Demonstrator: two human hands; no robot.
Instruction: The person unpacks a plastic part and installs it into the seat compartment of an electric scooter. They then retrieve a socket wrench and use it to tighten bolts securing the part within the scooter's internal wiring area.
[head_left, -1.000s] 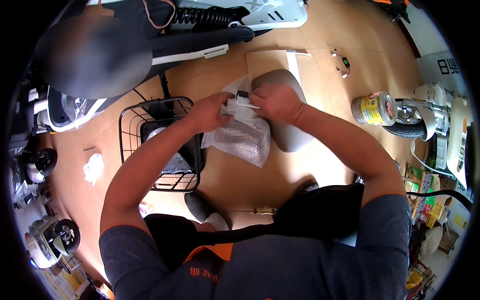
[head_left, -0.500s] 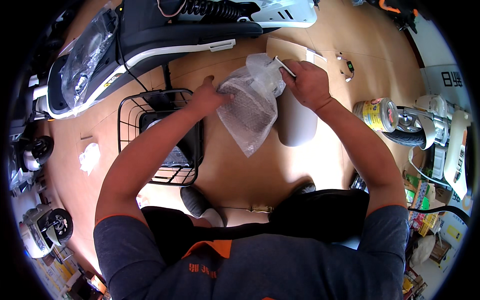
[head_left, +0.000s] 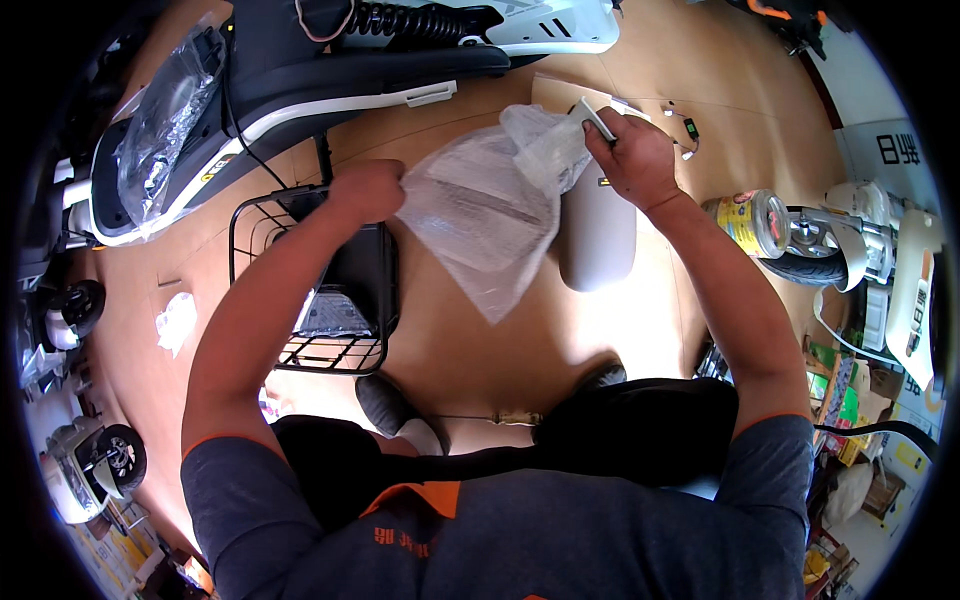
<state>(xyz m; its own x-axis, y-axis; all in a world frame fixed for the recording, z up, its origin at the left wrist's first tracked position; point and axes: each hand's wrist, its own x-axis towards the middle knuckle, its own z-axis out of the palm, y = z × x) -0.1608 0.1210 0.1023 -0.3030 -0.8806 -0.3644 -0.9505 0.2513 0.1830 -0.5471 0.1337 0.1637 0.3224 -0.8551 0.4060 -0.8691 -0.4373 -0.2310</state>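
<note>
Translucent bubble wrap [head_left: 480, 215] hangs stretched between my two hands over the floor, tapering to a loose point towards me. My left hand [head_left: 368, 190] is closed on its left edge. In a closed grip, my right hand [head_left: 637, 158] holds a flat white part [head_left: 598, 120] that juts from the gathered end of the wrap; the rest of that part is hidden. Below my right hand lies a smooth light-grey rounded panel [head_left: 598, 240]. A black wire basket [head_left: 385, 345] stands under my left forearm, with a plastic-wrapped item [head_left: 335, 312] inside.
A black and white scooter [head_left: 330, 105] lies across the far left, partly covered by clear plastic [head_left: 170, 130]. To the right are a clear tub [head_left: 750, 222], a wheel [head_left: 808, 265] and a small cable piece [head_left: 690, 130]. White crumpled plastic [head_left: 176, 322] lies on the floor at left.
My left hand has moved left and closed, pulling the bubble wrap wider and flatter. My right hand has shifted slightly right with the white part.
</note>
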